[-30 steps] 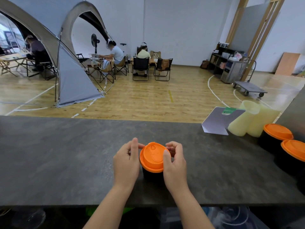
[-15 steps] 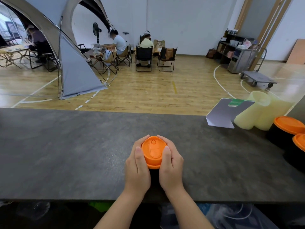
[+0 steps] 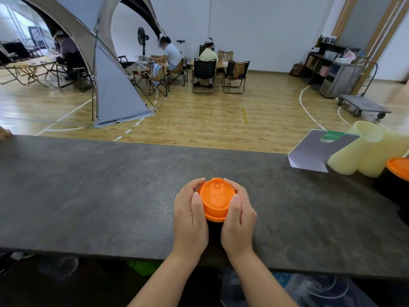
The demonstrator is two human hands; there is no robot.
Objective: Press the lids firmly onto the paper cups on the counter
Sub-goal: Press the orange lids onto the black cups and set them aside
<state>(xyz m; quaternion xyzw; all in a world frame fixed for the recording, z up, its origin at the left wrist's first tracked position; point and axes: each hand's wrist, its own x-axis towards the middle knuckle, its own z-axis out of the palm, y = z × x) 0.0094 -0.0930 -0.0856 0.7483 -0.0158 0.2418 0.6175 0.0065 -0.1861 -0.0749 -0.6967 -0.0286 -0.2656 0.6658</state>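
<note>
On the dark tabletop (image 3: 88, 196), near its front edge and about midway along, stands the black paper cup (image 3: 214, 229) with its orange lid (image 3: 217, 198). The left hand (image 3: 190, 216) wraps the cup's left side, its thumb laid along the lid's rim and its fingertips curled over the far edge; a second ago that hand was only beside the lid, fingers lifted. The lid, which then sat tilted with its near side high, now looks level and lower on the cup, though whether the rim has fully snapped on all round cannot be told, since both hands hide most of it. The right hand (image 3: 239, 218) mirrors the left, grasping the cup's right side with thumb on the rim and fingers over the back. So the press seems under way or just finished on this cup.

Further right lie a folded grey card (image 3: 314, 154) and pale yellow sleeves (image 3: 365, 154), then a second black cup (image 3: 391, 185) at the frame edge, already wearing an orange lid (image 3: 399, 168).
</note>
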